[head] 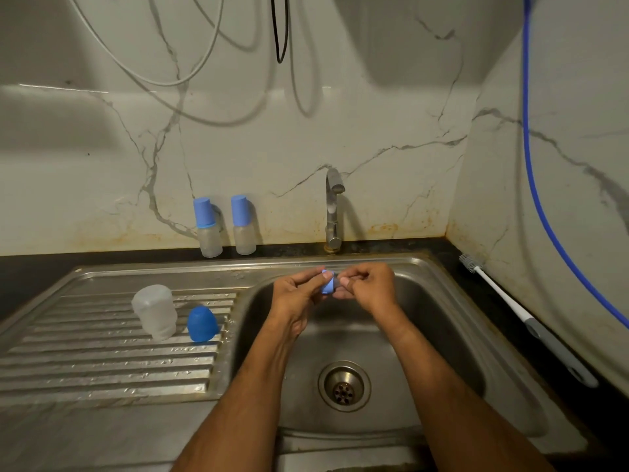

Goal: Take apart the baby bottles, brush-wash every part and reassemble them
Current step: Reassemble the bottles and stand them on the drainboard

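Now I hold the blue collar over the sink, left hand and right hand pinching it between curled fingers. I judge a steady pull frees the teat; the brush lies right on the bench.

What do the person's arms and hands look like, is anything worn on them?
Both forearms are bare right up to the bottom edge of the picture, with no sleeves showing. No gloves, watch, bracelet or rings can be seen on the left hand or the right hand. The fingernails look short and plain.
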